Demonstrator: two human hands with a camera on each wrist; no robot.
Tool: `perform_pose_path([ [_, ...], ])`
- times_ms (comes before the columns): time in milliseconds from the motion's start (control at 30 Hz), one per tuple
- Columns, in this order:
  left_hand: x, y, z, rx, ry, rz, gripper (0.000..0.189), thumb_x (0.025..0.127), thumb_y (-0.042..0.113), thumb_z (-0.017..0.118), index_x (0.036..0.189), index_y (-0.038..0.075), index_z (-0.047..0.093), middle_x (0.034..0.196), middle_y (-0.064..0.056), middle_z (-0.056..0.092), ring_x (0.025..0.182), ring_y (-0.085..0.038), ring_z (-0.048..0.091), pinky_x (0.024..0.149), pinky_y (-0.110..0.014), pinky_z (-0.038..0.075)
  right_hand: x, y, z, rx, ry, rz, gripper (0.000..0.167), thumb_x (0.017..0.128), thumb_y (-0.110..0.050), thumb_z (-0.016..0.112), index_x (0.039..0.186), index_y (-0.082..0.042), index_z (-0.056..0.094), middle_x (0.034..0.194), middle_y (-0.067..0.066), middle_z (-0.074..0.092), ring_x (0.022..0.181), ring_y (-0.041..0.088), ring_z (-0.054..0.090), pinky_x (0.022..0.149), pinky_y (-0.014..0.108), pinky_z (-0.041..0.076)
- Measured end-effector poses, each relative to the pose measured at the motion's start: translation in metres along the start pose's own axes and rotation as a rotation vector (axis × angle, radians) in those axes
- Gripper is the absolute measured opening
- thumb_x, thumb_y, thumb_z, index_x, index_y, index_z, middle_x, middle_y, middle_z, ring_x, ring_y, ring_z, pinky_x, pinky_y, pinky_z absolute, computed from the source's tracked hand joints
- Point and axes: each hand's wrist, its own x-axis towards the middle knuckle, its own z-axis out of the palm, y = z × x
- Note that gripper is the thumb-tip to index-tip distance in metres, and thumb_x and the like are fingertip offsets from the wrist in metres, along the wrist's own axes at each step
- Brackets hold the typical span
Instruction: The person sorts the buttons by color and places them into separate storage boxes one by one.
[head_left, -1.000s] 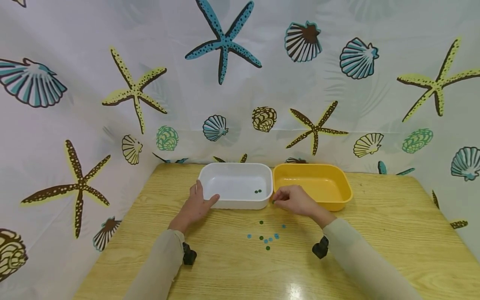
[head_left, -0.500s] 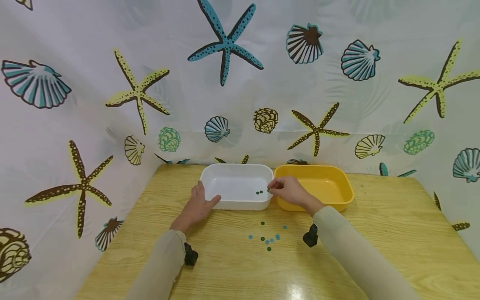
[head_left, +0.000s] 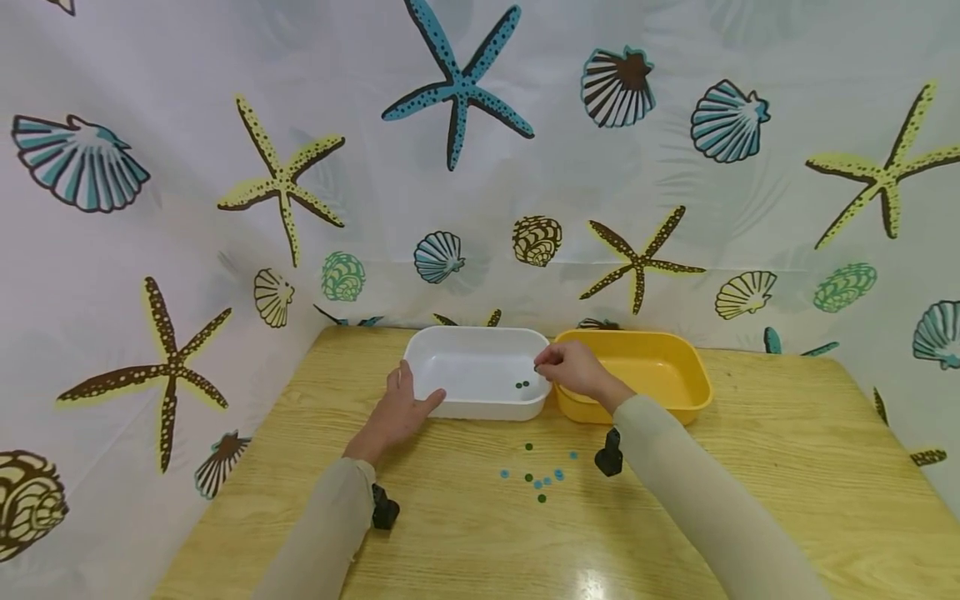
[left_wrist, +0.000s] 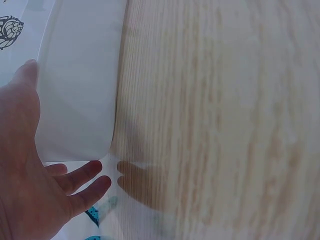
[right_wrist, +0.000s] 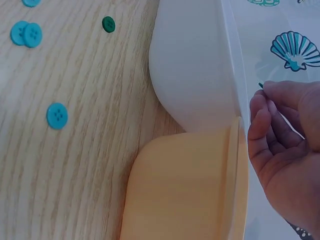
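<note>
My right hand pinches a small green button between thumb and fingertips, over the right end of the white plastic bin. Two green buttons lie on the bin's floor near that end. At the bin's left front corner is my left hand, fingers spread fairly straight along the end wall and thumb at the front rim. Loose on the table in front are several blue buttons and a few green ones, one green button showing in the right wrist view.
A yellow bin stands right beside the white one, under my right forearm. Both bins sit at the back of the wooden table, close to a curtain printed with shells and starfish.
My right hand has carried the green button up and left, from in front of the yellow bin to over the white bin's right end. The left hand stays at its corner.
</note>
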Motion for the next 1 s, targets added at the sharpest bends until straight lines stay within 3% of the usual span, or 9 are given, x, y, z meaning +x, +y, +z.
perform_pose_path([
  [500, 0.0, 0.002, -0.002, 0.034, -0.003, -0.006, 0.112, 0.083, 0.077, 0.036, 0.148, 0.001, -0.016, 0.153, -0.023, -0.003, 0.13, -0.043, 0.033, 0.103, -0.055, 0.029, 0.014, -0.004, 0.007, -0.003, 0.011, 0.037, 0.013, 0.092, -0.014, 0.062, 0.101, -0.005, 0.066, 0.084, 0.006, 0.063, 0.076, 0.02, 0.058, 0.067, 0.025, 0.051],
  [833, -0.001, 0.001, -0.001, 0.022, -0.006, -0.011, 0.107, 0.087, 0.07, 0.04, 0.148, 0.001, -0.016, 0.153, -0.023, -0.003, 0.13, -0.044, 0.032, 0.103, -0.056, 0.029, 0.019, -0.003, 0.01, 0.0, 0.009, 0.054, 0.013, 0.092, -0.012, 0.062, 0.101, -0.003, 0.066, 0.085, 0.006, 0.064, 0.077, 0.019, 0.059, 0.067, 0.026, 0.051],
  [1000, -0.001, 0.0, -0.001, 0.019, 0.002, 0.001, 0.104, 0.09, 0.066, 0.041, 0.148, 0.001, -0.016, 0.153, -0.023, -0.003, 0.129, -0.044, 0.034, 0.103, -0.055, 0.029, 0.02, -0.003, 0.011, 0.02, 0.023, 0.066, 0.019, 0.093, -0.012, 0.061, 0.108, -0.001, 0.066, 0.094, 0.01, 0.065, 0.08, 0.021, 0.061, 0.072, 0.028, 0.052],
])
